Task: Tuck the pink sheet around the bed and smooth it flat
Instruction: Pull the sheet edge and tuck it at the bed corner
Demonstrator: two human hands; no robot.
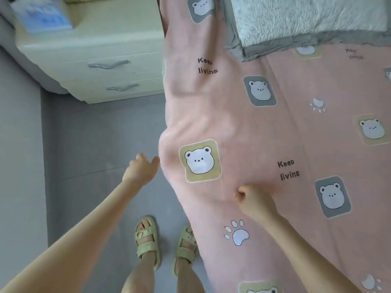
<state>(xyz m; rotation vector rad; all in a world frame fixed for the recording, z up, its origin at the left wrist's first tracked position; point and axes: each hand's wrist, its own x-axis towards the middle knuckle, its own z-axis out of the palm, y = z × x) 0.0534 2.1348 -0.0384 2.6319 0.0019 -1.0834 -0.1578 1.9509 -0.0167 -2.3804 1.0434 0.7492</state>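
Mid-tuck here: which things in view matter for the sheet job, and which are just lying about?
In the job: pink sheet; left hand, open by its hanging edge; right hand, gripping the fabric.
Lying about: drawer unit; blurred blue item on it; fluffy white cover; green sandals.

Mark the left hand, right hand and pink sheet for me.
left hand (pixel 142 170): head view, back of the hand.
right hand (pixel 256 200): head view, back of the curled hand.
pink sheet (pixel 243 123): head view, plain patch between prints.

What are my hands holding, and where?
The right hand grips a bunched fold of the pink sheet, near its draped side; the left hand holds nothing.
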